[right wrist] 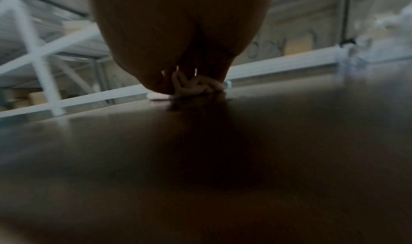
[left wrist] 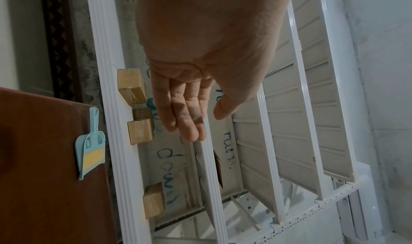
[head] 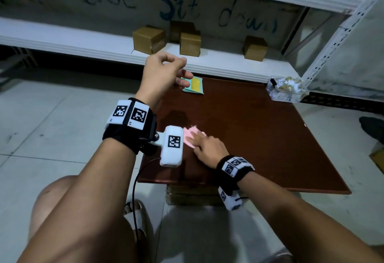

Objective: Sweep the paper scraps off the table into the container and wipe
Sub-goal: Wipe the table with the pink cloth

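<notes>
My right hand [head: 205, 146] lies flat on a pink cloth [head: 192, 136] near the front left of the dark brown table [head: 259, 138], fingers pressing it down. In the right wrist view the cloth [right wrist: 196, 87] is bunched under the fingers. My left hand [head: 166, 75] hovers above the table's far left corner, fingers relaxed and holding nothing; the left wrist view shows its palm [left wrist: 185, 110] empty. A light blue dustpan with a yellow brush [head: 194, 85] [left wrist: 91, 147] lies flat below it. A clear container [head: 286, 90] of paper scraps stands at the far right corner.
White metal shelving [head: 207, 61] runs right behind the table, with several cardboard boxes [head: 190, 43] on its lower shelf. A slotted upright post [head: 332, 40] rises beside the container. A small white bit [head: 305, 125] lies on the tiled floor to the right.
</notes>
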`<state>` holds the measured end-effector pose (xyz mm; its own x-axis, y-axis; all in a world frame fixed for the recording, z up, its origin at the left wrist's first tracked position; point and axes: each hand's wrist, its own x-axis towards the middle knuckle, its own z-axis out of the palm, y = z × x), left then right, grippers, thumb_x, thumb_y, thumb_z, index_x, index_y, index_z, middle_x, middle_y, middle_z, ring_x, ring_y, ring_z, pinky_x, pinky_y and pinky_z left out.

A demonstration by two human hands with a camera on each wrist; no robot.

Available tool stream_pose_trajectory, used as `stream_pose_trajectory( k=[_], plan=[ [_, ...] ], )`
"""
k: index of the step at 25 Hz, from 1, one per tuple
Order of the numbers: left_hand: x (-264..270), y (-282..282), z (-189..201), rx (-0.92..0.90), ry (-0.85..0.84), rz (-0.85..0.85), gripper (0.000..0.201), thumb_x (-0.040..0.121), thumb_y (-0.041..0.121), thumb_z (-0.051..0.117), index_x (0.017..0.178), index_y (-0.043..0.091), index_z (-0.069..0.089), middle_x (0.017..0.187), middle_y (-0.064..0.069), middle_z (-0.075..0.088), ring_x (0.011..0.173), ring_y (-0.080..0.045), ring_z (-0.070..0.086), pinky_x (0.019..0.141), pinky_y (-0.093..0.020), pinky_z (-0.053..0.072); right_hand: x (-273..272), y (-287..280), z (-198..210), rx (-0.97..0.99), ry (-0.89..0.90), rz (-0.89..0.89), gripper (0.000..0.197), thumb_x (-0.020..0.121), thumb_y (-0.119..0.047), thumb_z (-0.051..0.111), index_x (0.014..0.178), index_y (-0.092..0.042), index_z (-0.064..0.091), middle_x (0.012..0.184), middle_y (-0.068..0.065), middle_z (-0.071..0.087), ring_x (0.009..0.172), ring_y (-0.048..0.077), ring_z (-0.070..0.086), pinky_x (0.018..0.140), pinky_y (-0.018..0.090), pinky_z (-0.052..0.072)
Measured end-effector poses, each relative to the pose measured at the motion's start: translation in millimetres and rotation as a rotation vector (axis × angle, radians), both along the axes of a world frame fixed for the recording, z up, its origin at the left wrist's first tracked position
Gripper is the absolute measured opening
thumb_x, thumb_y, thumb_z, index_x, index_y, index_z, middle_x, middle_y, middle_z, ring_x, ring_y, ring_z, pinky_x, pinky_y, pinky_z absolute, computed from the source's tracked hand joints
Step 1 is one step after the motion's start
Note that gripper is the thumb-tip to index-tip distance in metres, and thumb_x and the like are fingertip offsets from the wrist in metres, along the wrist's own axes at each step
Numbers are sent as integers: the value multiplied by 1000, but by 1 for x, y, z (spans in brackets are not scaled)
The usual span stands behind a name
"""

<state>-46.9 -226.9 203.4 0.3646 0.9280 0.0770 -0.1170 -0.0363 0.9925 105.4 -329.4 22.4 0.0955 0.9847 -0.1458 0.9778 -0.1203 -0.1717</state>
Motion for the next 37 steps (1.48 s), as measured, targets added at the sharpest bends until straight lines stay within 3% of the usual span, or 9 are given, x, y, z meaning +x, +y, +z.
stream_pose_trajectory(
  k=[3, 6, 9, 15, 18, 20, 28, 32, 37],
  plan=[
    [2, 3, 2, -24, -30, 27, 13, 99, 18, 64, 103, 7, 57, 76, -16, 76, 49, -19, 64, 51, -25, 50, 46, 22, -10, -94, -33, -59, 67, 102, -24, 44, 161, -46, 20, 173, -4, 14, 148, 31, 39, 115, 42, 37],
    [2, 10, 3, -22, -14, 48, 12, 99, 19, 64, 101, 8, 59, 80, -17, 77, 53, -21, 66, 53, -26, 53, 85, 40, -11, -178, -66, -110, 74, 103, -21, 40, 164, -39, 3, 173, 3, 7, 154, 34, 27, 121, 46, 31],
    [2, 15, 4, -19, -17, 68, 12, 99, 19, 64, 102, 8, 60, 81, -16, 78, 53, -20, 66, 52, -24, 53, 128, 59, -8, -212, -109, -144, 76, 102, -17, 37, 164, -33, -2, 173, 7, 5, 155, 36, 22, 121, 48, 31],
    [11, 30, 4, -40, -48, 129, 16, 99, 18, 63, 108, 4, 62, 79, -14, 78, 58, -24, 66, 62, -31, 54, 186, 108, 14, -267, -291, -226, 60, 105, -19, 44, 162, -29, 29, 156, 20, 37, 138, 39, 46, 112, 39, 37],
    [21, 37, 4, -50, -51, 115, 9, 98, 15, 63, 102, 7, 62, 78, -16, 77, 54, -24, 65, 63, -32, 55, 206, 138, 20, -235, -382, -277, 41, 106, -31, 50, 142, -12, 58, 138, 19, 59, 126, 35, 59, 101, 35, 47],
    [29, 42, 5, -45, -46, 100, 6, 98, 13, 63, 98, 7, 62, 80, -19, 77, 51, -22, 65, 59, -29, 57, 219, 157, 17, -179, -387, -319, 50, 105, -47, 48, 129, -8, 68, 127, 19, 66, 117, 35, 65, 95, 36, 50],
    [33, 55, -2, -28, 34, 165, 8, 98, 14, 62, 101, 7, 62, 76, -14, 77, 51, -19, 65, 61, -28, 57, 253, 184, 21, -120, -403, -269, 49, 101, -58, 51, 123, -22, 75, 118, 14, 72, 110, 34, 69, 87, 34, 51],
    [37, 53, -3, -35, 13, 177, 8, 98, 12, 61, 104, 6, 61, 77, -14, 77, 50, -17, 66, 51, -21, 53, 253, 172, 23, -107, -368, -269, 37, 99, -53, 59, 124, -31, 75, 119, 15, 72, 110, 35, 69, 88, 34, 52],
    [45, 54, -6, -53, -5, 194, 12, 97, 13, 62, 107, 6, 62, 75, -11, 78, 52, -18, 67, 52, -21, 53, 244, 161, 26, -16, -354, -314, 30, 98, -38, 60, 125, -37, 73, 125, 14, 70, 114, 36, 67, 96, 36, 53]
  ],
)
